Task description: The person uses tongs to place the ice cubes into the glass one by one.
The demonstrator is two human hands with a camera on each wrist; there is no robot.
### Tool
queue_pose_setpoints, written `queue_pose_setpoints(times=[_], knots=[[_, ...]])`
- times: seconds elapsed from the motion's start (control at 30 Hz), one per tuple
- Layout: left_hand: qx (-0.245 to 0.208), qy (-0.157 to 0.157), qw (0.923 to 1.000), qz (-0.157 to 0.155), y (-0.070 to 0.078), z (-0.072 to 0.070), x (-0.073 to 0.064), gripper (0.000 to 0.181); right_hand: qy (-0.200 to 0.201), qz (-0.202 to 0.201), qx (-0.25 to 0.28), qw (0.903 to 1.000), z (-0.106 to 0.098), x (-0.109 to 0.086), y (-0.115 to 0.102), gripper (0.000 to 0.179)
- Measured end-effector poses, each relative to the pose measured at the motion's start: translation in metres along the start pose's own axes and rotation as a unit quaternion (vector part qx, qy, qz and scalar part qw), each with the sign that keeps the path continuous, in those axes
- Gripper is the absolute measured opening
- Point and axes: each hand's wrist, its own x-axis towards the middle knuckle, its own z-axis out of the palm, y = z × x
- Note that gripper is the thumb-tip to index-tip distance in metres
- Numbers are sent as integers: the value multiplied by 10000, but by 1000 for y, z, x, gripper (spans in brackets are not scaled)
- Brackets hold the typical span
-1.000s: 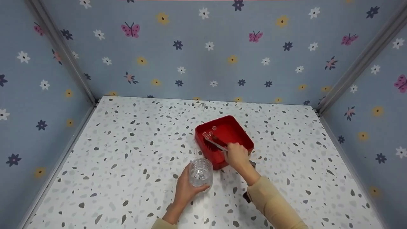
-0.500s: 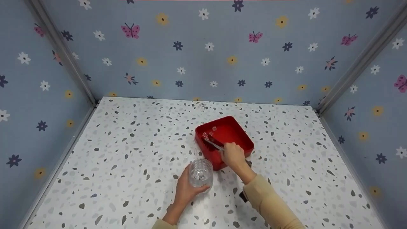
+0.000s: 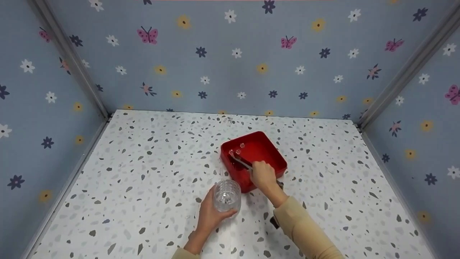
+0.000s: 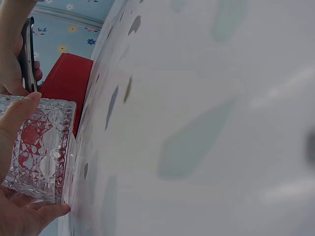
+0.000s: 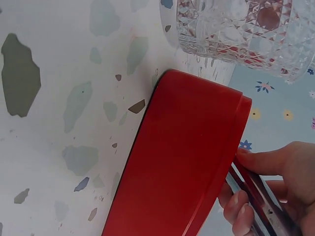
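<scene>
My left hand (image 3: 209, 215) grips a clear cut-glass tumbler (image 3: 227, 190), fingers on its left side and thumb across the near side. The tumbler (image 4: 47, 147) stands upright on the table beside a red square box (image 3: 267, 144). My right hand (image 3: 264, 176) holds metal tongs (image 3: 243, 164) over the near part of the box, thumb on one arm and fingers on the other. The tips of the tongs reach down at the box's left side, right at a small clear faceted piece (image 3: 231, 152). Two more such pieces lie close by, one a clear bead-like piece (image 3: 242, 145).
The speckled white table (image 3: 158, 172) stretches out on both sides of the box. Blue flowered panels (image 3: 230, 72) enclose it at the back and sides, with grey metal posts (image 3: 72, 61) in the corners.
My right hand has shifted slightly left with the tongs, whose tips stay near the clear pieces. The left hand and the tumbler have kept their place.
</scene>
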Motion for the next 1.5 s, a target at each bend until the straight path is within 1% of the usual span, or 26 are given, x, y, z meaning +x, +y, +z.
queue_pose_setpoints(times=[0.1, 0.33, 0.47, 0.7, 1.03, 1.1, 1.33, 1.5], knots=[[20, 12, 10000, 23, 0, 0, 0, 103, 28, -8, 0, 10000, 1, 0, 1, 17], [-233, -58, 9997, 46, 0, 1, 1, 98, 346, -114, -31, 9993, 4, 1, 2, 16], [-196, -56, 9998, -5, 0, 1, 1, 99, 299, -88, 16, 9995, 5, 1, 3, 14], [-71, -9, 9999, 76, 0, 1, 1, 99, 254, -88, 28, 9996, 5, 2, 4, 15], [-80, -17, 10000, -40, 1, 0, 0, 101, 152, 21, 163, 9998, -2, 1, 8, 14], [-97, -1, 9999, -39, 1, 0, 0, 100, 205, -6, 183, 9996, -5, 1, 9, 14], [140, -15, 9999, -96, 1, 2, 0, 100, 529, -233, 289, 9979, -12, -5, 14, 11], [104, -24, 9999, -111, -1, 2, 1, 101, 610, -268, 367, 9971, -19, -10, 17, 11]])
